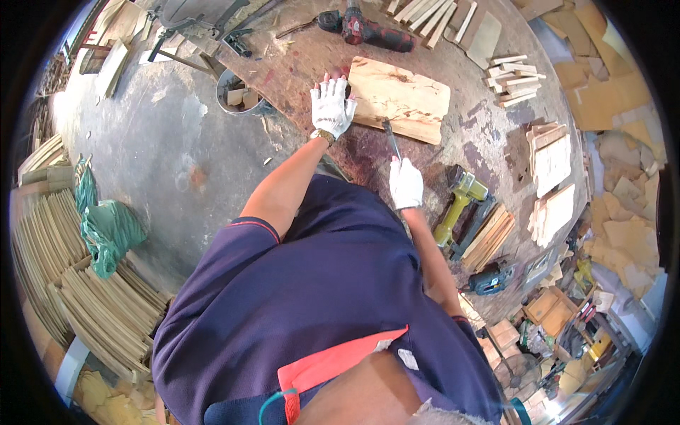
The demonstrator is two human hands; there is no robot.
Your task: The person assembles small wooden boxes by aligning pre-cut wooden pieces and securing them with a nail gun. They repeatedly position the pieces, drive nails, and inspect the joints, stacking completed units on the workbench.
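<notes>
A pale wooden board [404,92] with dark cracks and streaks of filler lies flat on the worn workbench. My left hand [331,108], in a white glove with bare fingertips, rests with fingers spread at the board's left edge. My right hand [406,184], also gloved, is closed around a slim metal scraper [393,142]. Its dark tip reaches the near edge of the board; whether it touches the wood I cannot tell. The scraper's handle is hidden in my grip.
Beyond the board lies a red-and-black power tool [375,35]. To the right are small wood sticks [513,79], stacked wood pieces [550,159], a yellow-green nail gun [453,205] and a blue power tool [491,281]. A bucket of scraps [239,95] stands left of the bench.
</notes>
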